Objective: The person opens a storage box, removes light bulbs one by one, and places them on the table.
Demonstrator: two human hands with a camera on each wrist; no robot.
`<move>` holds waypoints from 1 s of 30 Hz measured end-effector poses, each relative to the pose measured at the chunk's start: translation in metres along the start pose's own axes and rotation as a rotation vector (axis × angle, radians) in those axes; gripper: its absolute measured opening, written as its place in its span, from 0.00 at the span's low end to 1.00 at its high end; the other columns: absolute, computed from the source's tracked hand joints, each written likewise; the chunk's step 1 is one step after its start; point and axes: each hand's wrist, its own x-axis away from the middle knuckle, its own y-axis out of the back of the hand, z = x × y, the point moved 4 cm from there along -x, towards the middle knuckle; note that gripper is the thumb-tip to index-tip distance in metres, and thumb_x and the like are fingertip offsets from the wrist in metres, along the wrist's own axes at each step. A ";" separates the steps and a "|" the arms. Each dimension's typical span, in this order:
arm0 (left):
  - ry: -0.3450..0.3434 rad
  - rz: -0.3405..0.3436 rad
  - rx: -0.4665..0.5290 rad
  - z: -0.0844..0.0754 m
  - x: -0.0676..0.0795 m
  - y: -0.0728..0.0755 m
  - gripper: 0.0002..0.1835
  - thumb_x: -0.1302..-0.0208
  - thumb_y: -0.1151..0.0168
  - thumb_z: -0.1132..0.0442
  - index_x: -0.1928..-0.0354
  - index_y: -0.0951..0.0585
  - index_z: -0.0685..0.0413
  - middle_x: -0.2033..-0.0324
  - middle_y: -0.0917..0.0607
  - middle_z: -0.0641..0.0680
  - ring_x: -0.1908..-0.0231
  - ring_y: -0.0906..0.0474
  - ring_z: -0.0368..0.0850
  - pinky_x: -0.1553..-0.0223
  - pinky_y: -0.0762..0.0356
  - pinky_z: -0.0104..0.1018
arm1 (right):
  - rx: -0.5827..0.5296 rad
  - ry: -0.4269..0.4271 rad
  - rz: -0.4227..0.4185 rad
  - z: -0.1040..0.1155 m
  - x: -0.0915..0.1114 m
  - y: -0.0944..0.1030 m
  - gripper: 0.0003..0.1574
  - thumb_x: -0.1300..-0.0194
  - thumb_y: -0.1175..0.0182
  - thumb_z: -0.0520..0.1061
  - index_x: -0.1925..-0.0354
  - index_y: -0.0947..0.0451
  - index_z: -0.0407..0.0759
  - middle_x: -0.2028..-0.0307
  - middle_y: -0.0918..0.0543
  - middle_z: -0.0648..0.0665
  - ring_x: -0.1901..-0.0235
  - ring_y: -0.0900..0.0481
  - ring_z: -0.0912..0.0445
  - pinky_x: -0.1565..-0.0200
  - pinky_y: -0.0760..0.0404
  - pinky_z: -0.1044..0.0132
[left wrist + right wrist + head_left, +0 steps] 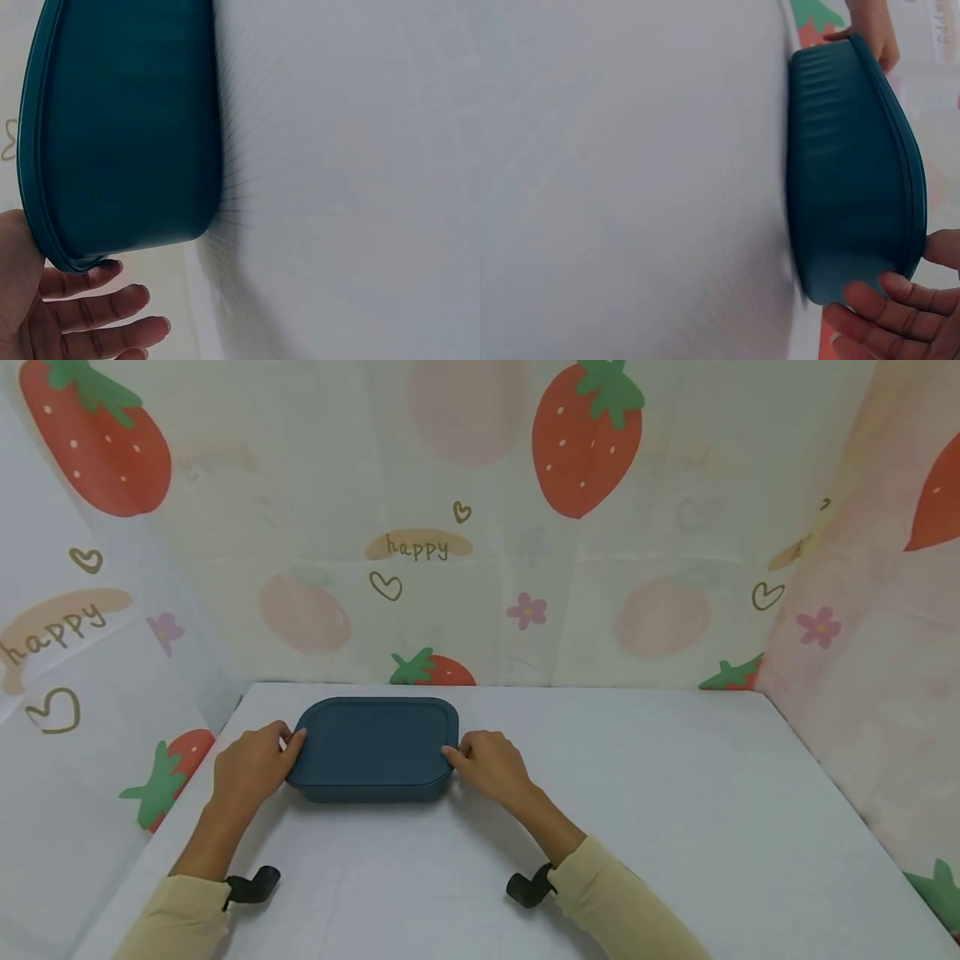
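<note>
A dark teal rectangular food container with a lid and rounded corners stands on the white table. My left hand pinches its rim at the left end; the thumb lies along the lid edge, and in the left wrist view the index finger is under the rim. At the right end, my right hand holds the rim, thumb on the lid's corner. In the right wrist view its fingers reach below the rim, against the end wall. The container's inside is hidden by the lid.
The white table extends right of the container and toward me. Behind it hangs a cloth backdrop printed with strawberries, hearts and words, with similar cloth at both sides. A black wrist camera juts from each sleeve above the table.
</note>
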 end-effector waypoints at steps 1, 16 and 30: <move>-0.001 -0.005 -0.003 0.000 0.000 0.000 0.22 0.23 0.48 0.48 0.57 0.21 0.65 0.83 0.23 0.54 0.83 0.29 0.48 0.84 0.33 0.39 | 0.002 0.002 -0.003 0.000 0.000 0.000 0.22 0.28 0.38 0.56 0.76 0.20 0.46 0.84 0.26 0.52 0.80 0.28 0.59 0.79 0.32 0.68; -0.032 -0.089 -0.045 -0.008 0.003 0.012 0.21 0.24 0.46 0.50 0.59 0.22 0.65 0.87 0.28 0.53 0.86 0.33 0.49 0.86 0.38 0.39 | 0.039 -0.002 -0.012 0.004 0.001 0.006 0.21 0.28 0.37 0.56 0.75 0.20 0.46 0.83 0.25 0.52 0.79 0.28 0.58 0.79 0.31 0.68; -0.067 -0.079 -0.053 -0.017 0.019 0.028 0.21 0.24 0.47 0.50 0.60 0.21 0.65 0.88 0.29 0.53 0.87 0.34 0.48 0.86 0.39 0.39 | 0.017 0.052 -0.007 0.016 0.022 0.022 0.20 0.28 0.37 0.56 0.73 0.18 0.45 0.84 0.25 0.53 0.80 0.28 0.60 0.79 0.30 0.68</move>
